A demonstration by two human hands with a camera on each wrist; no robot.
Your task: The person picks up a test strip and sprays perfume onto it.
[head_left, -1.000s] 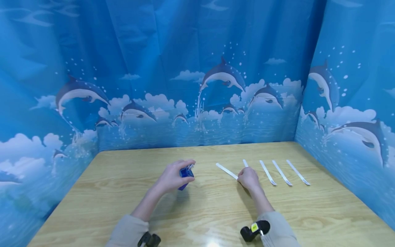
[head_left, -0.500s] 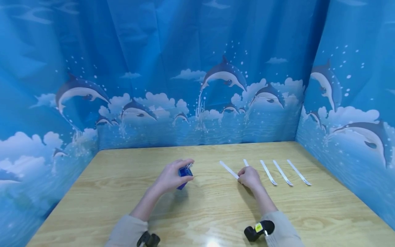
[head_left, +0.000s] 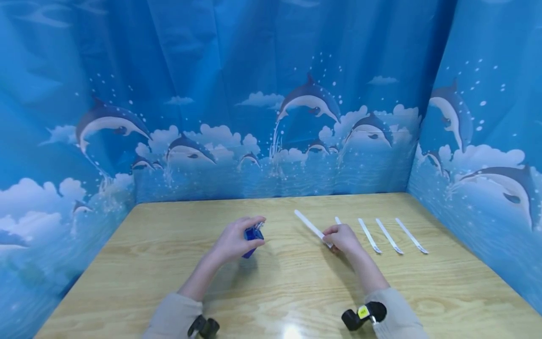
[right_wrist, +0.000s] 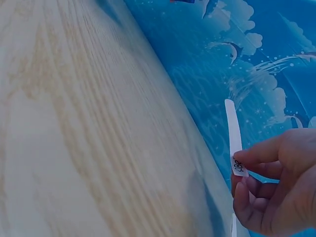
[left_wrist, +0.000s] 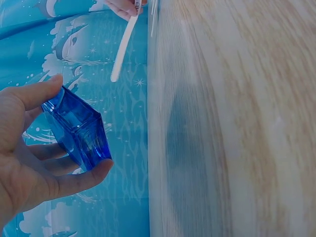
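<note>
My left hand [head_left: 233, 242] holds a blue glass perfume bottle [head_left: 252, 234] above the left-centre of the table, tilted. Thumb and fingers grip its faceted sides in the left wrist view, and a small silvery part shows at its top in the head view. To the right, my right hand [head_left: 344, 239] pinches a white paper test strip [head_left: 310, 225] by its near end, between thumb and fingers. The strip points away and to the left, raised off the table. Small dark lettering marks its pinched end in the right wrist view. Another white strip [head_left: 338, 220] lies partly hidden behind this hand.
Three more white strips lie in a spaced row to the right, the nearest strip [head_left: 369, 235] close to my right hand. The wooden table [head_left: 139, 263] ends at a blue dolphin-print curtain [head_left: 220, 179] at the back and sides.
The right hand has lifted the pinched strip, whose far end has swung up and left. The left hand and the bottle have barely moved.
</note>
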